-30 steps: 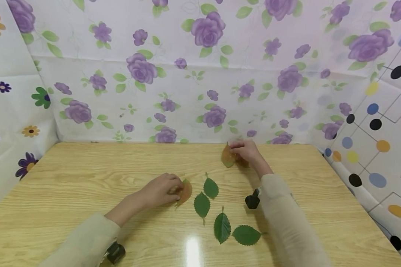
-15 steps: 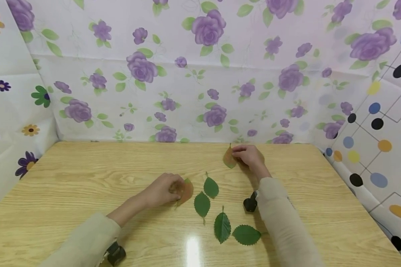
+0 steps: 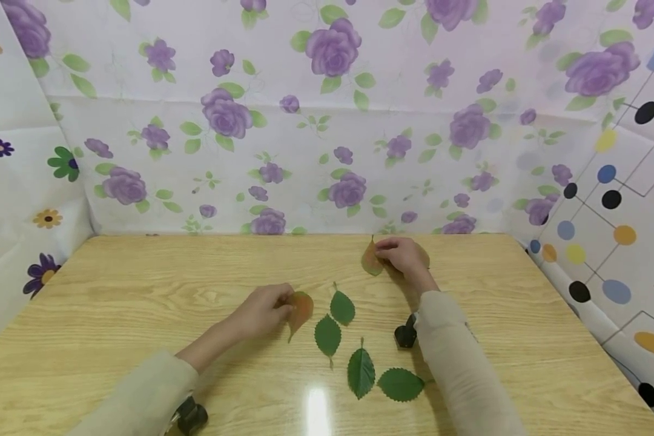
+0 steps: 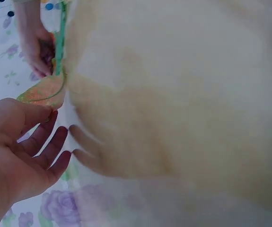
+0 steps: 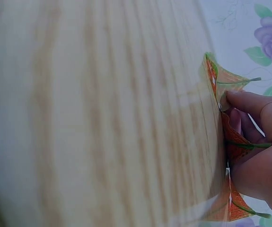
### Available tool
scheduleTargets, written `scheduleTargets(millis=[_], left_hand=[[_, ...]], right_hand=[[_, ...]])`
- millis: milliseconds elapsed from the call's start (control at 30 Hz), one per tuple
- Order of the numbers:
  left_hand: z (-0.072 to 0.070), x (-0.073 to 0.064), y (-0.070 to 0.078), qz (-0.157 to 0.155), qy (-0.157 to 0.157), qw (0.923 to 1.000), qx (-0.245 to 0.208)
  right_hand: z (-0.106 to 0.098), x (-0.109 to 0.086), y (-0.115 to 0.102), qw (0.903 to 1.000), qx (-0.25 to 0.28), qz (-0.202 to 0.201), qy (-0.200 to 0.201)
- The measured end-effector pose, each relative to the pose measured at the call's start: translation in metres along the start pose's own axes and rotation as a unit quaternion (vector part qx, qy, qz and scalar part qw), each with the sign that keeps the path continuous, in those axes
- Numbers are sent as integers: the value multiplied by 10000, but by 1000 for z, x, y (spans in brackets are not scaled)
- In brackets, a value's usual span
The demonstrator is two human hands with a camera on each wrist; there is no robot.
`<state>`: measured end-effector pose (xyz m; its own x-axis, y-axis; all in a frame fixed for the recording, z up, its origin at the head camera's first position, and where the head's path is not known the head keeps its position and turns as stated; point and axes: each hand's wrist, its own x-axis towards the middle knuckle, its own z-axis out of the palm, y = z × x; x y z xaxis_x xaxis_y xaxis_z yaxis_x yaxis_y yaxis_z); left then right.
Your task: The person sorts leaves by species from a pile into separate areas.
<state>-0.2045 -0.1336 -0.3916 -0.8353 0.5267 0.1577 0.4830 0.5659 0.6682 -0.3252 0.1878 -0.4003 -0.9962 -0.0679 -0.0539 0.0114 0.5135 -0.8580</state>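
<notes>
My left hand (image 3: 263,310) pinches the edge of an orange-red leaf (image 3: 302,310) between thumb and forefinger, left of the green leaves. In the left wrist view that leaf (image 4: 43,92) stands out past the fingertips, the other fingers spread loosely. At the table's far edge, my right hand (image 3: 402,253) pinches an orange leaf (image 3: 371,259) with a green edge, its stem pointing away. A second orange leaf (image 3: 425,257) shows partly behind that hand. The right wrist view shows an orange leaf (image 5: 237,135) under the fingers and another (image 5: 230,203) beside the hand.
Several green serrated leaves lie mid-table: two touching ones (image 3: 327,335) near the left hand, an upright one (image 3: 361,372) and a sideways one (image 3: 401,384) nearer the front. Floral sheeting (image 3: 223,151) backs the wooden table (image 3: 142,290); dotted sheeting (image 3: 613,200) hangs at right.
The orange leaf behind the right hand has come out on its right side. A brownish leaf patch seen inside the left hand's curl half a second ago no longer shows there.
</notes>
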Motion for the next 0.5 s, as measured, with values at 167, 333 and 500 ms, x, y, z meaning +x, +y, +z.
scheduleTargets(millis=[167,333,500], left_hand=[[-5,16,-2,-297,335,9985,-313],[-4,41,2,-583,675,9941,-613],[2,67,3,-810,1053,9862,-992]], right_hand=[[1,1,-1,9999,-126,-85,-19],[0,2,0,9998,-183,-29,34],[1,2,0,9997,-247,-52,11]])
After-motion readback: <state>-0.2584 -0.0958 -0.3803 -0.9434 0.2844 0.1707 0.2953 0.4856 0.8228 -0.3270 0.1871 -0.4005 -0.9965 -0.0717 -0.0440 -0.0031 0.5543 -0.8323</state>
